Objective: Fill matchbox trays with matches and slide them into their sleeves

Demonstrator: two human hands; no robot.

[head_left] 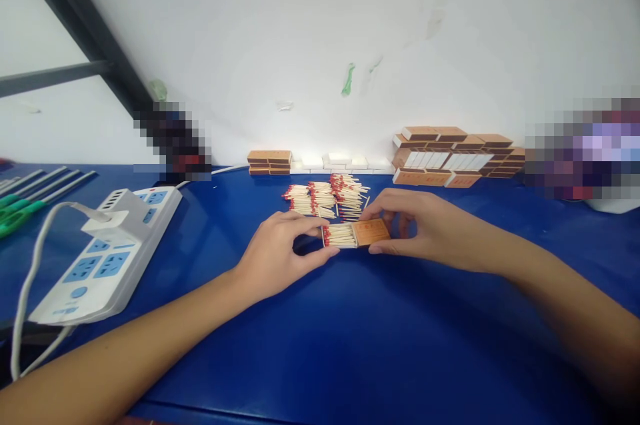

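Note:
A small matchbox lies between my two hands on the blue table. Its brown sleeve is gripped by my right hand. The inner tray, full of red-tipped matches, sticks out to the left, and my left hand pinches its end with thumb and fingers. Just behind the box lies a loose pile of matches.
A stack of brown matchboxes stands against the wall at back right, a smaller stack at back centre, and white inner trays between them. A white power strip with a cable lies left. Green-handled tools lie far left.

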